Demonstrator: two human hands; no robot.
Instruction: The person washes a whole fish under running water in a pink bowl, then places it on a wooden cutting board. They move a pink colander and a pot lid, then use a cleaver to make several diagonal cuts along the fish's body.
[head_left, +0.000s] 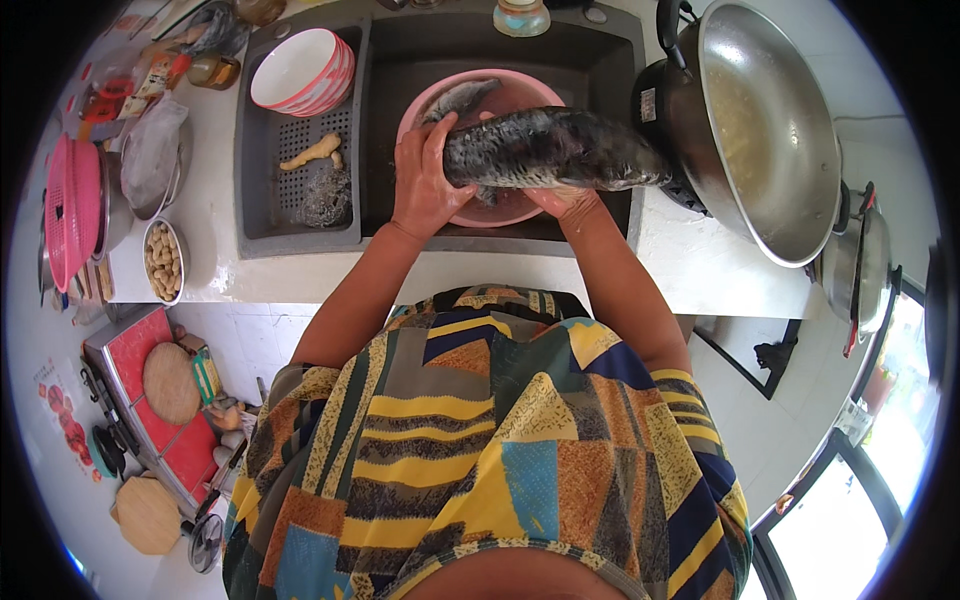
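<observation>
A large dark-scaled fish (551, 148) lies sideways across both my hands, above a pink basin (411, 120) in the sink. My left hand (433, 176) grips its left end, thumb below and fingers above. Beneath the fish's middle, my right hand (559, 199) supports it, with most of its fingers hidden behind the body. The fish's right end reaches past the basin toward the sink's right rim. Inside the basin, reddish water surrounds another piece of fish (461, 99), partly covered by the fish I hold.
Left of the basin, the drainer compartment (259, 217) holds stacked bowls (296, 71), ginger root (311, 151) and a steel wool scourer (326, 196). A large wok (780, 135) stands close on the right. A bowl of peanuts (163, 262) sits on the left counter. A glass jar (521, 16) is behind the sink.
</observation>
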